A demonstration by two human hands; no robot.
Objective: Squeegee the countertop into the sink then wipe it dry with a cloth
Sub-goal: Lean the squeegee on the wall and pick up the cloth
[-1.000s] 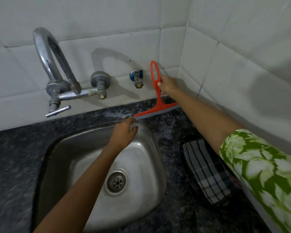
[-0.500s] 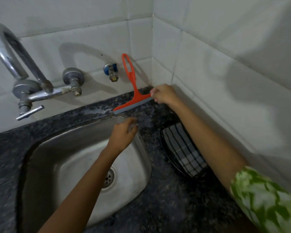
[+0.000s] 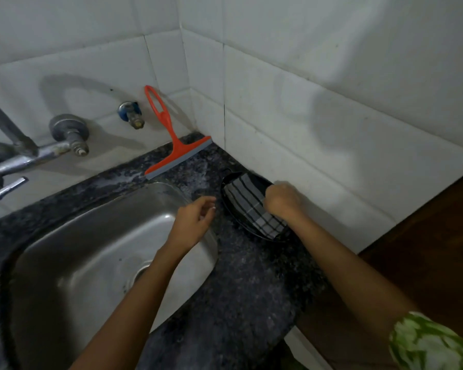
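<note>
Now the right hand (image 3: 282,200) pinches the grey striped cloth (image 3: 251,206) in a black dish (image 3: 231,209) by the right wall. Left hand (image 3: 195,218) hangs loosely spread over the steel sink's (image 3: 72,249) right rim. Far back, the orange plastic squeegee (image 3: 171,145) leans on the wall, blade on the dark speckled surface (image 3: 241,289).

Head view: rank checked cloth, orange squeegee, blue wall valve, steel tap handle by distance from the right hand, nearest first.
1. Grey-and-black checked cloth in the black dish: under the right hand, touching.
2. Orange plastic squeegee: propped against the back wall, up-left of the hand.
3. Blue wall valve: on the tiles, just left of the squeegee's handle.
4. Steel tap handle: far left edge.
</note>
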